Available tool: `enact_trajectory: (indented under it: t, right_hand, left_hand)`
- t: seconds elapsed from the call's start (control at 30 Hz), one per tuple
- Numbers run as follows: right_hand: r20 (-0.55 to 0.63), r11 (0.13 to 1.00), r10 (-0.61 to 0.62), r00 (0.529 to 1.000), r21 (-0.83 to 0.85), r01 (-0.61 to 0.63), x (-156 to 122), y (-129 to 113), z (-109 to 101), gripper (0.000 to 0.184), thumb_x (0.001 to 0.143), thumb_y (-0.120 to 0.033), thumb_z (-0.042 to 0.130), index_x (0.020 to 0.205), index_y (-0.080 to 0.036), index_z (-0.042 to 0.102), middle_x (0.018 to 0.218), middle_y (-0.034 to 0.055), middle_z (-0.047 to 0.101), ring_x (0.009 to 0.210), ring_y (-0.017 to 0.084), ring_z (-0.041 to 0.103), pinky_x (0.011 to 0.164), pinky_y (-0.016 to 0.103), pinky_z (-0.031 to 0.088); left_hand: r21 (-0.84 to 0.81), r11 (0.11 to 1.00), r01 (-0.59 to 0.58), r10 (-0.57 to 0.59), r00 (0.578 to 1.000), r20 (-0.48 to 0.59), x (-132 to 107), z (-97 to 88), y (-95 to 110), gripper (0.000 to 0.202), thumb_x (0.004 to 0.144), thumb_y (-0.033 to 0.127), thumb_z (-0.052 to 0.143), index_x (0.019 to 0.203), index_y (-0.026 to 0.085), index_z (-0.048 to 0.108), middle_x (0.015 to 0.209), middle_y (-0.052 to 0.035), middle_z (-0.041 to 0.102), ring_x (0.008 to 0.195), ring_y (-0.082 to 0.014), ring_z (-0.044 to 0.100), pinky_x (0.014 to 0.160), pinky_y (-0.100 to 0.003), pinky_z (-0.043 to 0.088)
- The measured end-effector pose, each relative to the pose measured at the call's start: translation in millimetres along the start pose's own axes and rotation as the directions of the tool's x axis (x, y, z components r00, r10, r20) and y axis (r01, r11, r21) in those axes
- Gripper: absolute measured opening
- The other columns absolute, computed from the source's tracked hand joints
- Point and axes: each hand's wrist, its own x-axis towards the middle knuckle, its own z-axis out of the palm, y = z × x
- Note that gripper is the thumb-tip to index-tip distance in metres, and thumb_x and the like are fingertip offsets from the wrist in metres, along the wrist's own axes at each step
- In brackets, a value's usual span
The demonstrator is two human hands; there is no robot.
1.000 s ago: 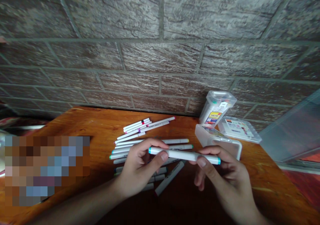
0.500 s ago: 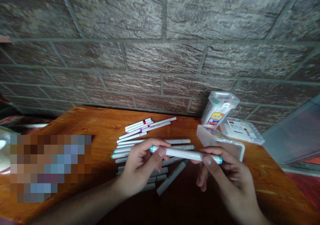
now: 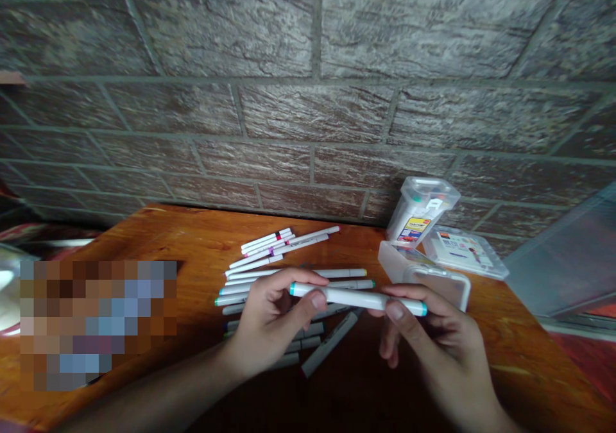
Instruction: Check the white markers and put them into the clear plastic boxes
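Note:
A white marker [image 3: 359,297] with teal ends is held level between my two hands, above the table. My left hand [image 3: 274,317] pinches it near its left end with thumb and fingers. Near the other end, the thumb and forefinger of my right hand [image 3: 440,337] grip it. Below and behind it, several white markers [image 3: 339,272] with coloured ends lie in a loose row, partly hidden by my left hand. One grey-white marker [image 3: 332,343] lies slanted under the held one.
A clear plastic marker case [image 3: 416,215] stands upright at the back right. Beside it lie a flat printed case [image 3: 464,253] and an open clear box [image 3: 457,285], partly behind my right hand. A brick wall [image 3: 308,112] borders the wooden table [image 3: 202,228]. A blurred-out patch covers the left side.
My left thumb has slid slightly to the right along the marker. Otherwise both hands and the marker stay almost where they were.

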Motion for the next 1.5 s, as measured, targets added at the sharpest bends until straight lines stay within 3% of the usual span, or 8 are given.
enact_trajectory:
  t: [0.23,0.57,0.73,0.97,1.17,1.5]
  right_hand:
    - [0.042,1.0,0.004,0.999,-0.004,-0.004,2,0,-2,0.028,0.095,-0.046,0.077,0.104,-0.02,0.077,0.057,0.0016,0.074,0.041,0.018,0.065,0.04,0.028,0.054]
    - [0.1,0.993,-0.088,0.991,0.084,0.08,6,2,-1,0.018,0.097,-0.036,0.077,0.104,-0.02,0.078,0.063,0.0037,0.078,0.04,0.014,0.068,0.038,0.02,0.056]
    - [0.092,0.991,-0.1,0.991,0.099,0.091,7,-2,0,0.017,0.096,-0.034,0.078,0.105,-0.019,0.077,0.078,0.0073,0.084,0.041,0.013,0.069,0.039,0.019,0.056]
    - [0.125,0.987,-0.069,0.99,0.155,0.049,5,1,-2,0.016,0.101,-0.034,0.072,0.108,-0.02,0.076,0.056,0.0002,0.074,0.042,0.014,0.069,0.041,0.018,0.057]
    - [0.114,0.978,-0.101,0.988,0.191,0.078,4,14,-7,0.016,0.104,-0.03,0.068,0.114,-0.024,0.078,0.064,0.0001,0.075,0.044,0.013,0.069,0.042,0.019,0.058]
    - [0.124,0.982,-0.191,0.974,0.027,0.189,0,2,-5,0.015,0.105,-0.033,0.066,0.112,-0.026,0.078,0.057,-0.0001,0.074,0.043,0.014,0.068,0.043,0.02,0.057]
  left_hand:
    - [-0.099,0.994,0.036,-0.034,0.999,0.016,0,0.7,-2,0.033,0.096,0.044,0.073,0.108,0.014,0.077,0.076,-0.0079,0.078,0.049,-0.0103,0.057,0.049,-0.023,0.051]
    - [-0.162,0.985,0.057,-0.053,0.998,0.033,-2,-2.7,-8,0.028,0.098,0.039,0.072,0.111,0.015,0.078,0.079,-0.0078,0.078,0.053,-0.01,0.058,0.052,-0.023,0.053]
    - [-0.192,0.979,0.076,-0.074,0.997,0.017,-3,-3.0,-10,0.028,0.098,0.039,0.072,0.112,0.014,0.077,0.08,-0.0079,0.077,0.054,-0.0113,0.058,0.053,-0.025,0.053]
    - [-0.219,0.974,0.06,-0.056,0.998,0.025,-3,-1.3,-8,0.027,0.099,0.038,0.07,0.113,0.016,0.078,0.081,-0.008,0.077,0.054,-0.0109,0.057,0.053,-0.025,0.053]
    - [-0.271,0.962,0.021,-0.004,0.998,0.063,-4,-2.6,-11,0.025,0.103,0.035,0.065,0.117,0.019,0.078,0.085,-0.0071,0.077,0.056,-0.0092,0.058,0.055,-0.023,0.052]
    - [-0.354,0.935,-0.003,0.038,0.995,0.092,-2,-5.2,-11,0.028,0.102,0.031,0.06,0.115,0.017,0.081,0.089,-0.0093,0.078,0.061,-0.012,0.057,0.059,-0.026,0.053]
